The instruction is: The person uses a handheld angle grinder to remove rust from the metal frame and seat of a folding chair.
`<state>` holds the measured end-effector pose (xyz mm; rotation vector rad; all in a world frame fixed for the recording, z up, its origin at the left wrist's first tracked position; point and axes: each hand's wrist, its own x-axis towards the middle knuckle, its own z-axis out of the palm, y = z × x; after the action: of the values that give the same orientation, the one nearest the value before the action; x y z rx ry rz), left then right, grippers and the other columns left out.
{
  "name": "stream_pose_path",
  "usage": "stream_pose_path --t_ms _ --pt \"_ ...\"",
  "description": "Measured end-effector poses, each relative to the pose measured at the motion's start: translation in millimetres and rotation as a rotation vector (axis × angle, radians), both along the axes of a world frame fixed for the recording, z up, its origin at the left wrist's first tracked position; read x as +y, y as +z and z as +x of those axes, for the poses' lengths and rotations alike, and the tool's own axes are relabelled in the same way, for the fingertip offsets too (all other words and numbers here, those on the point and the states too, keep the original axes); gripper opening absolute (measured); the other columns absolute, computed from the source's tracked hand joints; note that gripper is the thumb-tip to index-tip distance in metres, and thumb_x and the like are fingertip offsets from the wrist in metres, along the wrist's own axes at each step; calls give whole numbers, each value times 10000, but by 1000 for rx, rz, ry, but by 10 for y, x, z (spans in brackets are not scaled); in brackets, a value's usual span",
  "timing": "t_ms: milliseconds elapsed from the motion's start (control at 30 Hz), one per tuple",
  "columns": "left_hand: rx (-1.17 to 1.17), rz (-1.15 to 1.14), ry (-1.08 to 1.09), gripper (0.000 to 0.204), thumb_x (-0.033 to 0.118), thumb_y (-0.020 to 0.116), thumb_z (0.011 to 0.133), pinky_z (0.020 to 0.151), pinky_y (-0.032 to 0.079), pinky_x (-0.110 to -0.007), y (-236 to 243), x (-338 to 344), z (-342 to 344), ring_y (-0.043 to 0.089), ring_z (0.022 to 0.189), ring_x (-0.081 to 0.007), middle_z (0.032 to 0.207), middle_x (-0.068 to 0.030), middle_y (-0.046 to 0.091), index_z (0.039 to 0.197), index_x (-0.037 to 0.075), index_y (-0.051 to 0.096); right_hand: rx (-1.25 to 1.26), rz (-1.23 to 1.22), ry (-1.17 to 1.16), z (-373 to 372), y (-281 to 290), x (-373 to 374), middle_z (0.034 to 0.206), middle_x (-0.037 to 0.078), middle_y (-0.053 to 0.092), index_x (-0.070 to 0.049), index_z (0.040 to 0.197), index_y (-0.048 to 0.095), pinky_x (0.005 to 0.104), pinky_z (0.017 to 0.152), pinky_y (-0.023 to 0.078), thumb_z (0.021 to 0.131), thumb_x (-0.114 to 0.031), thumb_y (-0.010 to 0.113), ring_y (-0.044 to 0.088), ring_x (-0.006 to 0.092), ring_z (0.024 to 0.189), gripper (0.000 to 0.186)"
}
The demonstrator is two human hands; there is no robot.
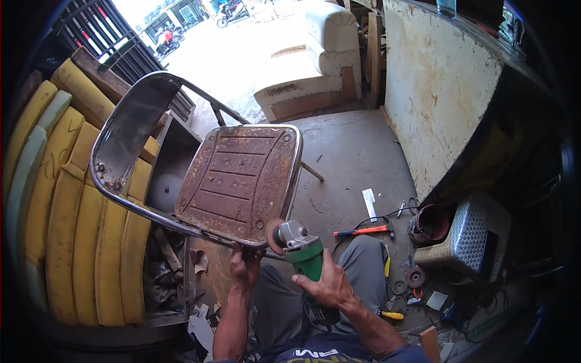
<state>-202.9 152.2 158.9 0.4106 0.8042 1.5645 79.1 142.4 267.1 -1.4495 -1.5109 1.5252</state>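
Observation:
A metal chair (pixel 225 181) with a rusty brown seat and a chromed tube frame is tilted in front of me, its curved backrest toward the left. My left hand (pixel 244 269) grips the seat's near edge from below, fingers closed on it. My right hand (pixel 330 283) is wrapped round the body of a green angle grinder (pixel 307 260). The grinder's reddish-brown disc (pixel 275 236) is at the seat's near right corner; whether it touches the metal I cannot tell.
Yellow foam cushions (pixel 85 236) are stacked at the left. On the floor to the right lie an orange-and-black hammer (pixel 365 230), a yellow-handled screwdriver (pixel 392 315) and a woven silver box (pixel 463 233). A worn white cabinet (pixel 445 91) and a white armchair (pixel 330 60) stand farther off.

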Motion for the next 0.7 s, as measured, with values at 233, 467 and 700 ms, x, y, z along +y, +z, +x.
stream_pose_path --t_ms 233,467,700 --pt "17 8 -3 394 506 449 1067 922 439 -434 -1 45 -30 593 928 -191 1016 -1 676 1126 172 649 -112 63 -7 124 119 498 1094 383 657 60 1311 414 521 940 526 823 -466 755 667 521 1063 794" --pt "29 23 15 367 455 484 1073 883 460 -399 -6 0 -83 614 987 -195 1055 -26 679 1128 127 639 -290 39 132 254 294 488 994 305 694 30 1333 409 494 845 552 809 -429 783 707 471 940 790" --pt "87 49 12 366 440 507 1065 870 461 -391 16 4 -93 619 940 -201 998 -40 692 1095 107 657 -353 332 275 288 308 282 910 345 682 71 1323 385 541 775 577 827 -352 738 705 515 825 742"
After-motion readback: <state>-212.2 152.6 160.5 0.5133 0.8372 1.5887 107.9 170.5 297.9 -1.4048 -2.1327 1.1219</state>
